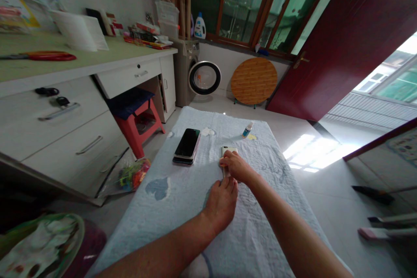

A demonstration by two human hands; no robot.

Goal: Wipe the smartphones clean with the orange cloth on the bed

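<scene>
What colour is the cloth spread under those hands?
The pale blue fabric cloth has a darker grey-blue patch; the head view shows it.

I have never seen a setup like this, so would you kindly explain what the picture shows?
There is no robot: a camera worn on a person's head looks forward and down at their bare hands, and this is its only view. On a pale blue cloth lie stacked phones, left, and a small bottle stands farther right. The right hand bends over a pale phone, while the left hand's fingertips reach its near end. Something orange shows at the right fingers, too small to identify.
</scene>
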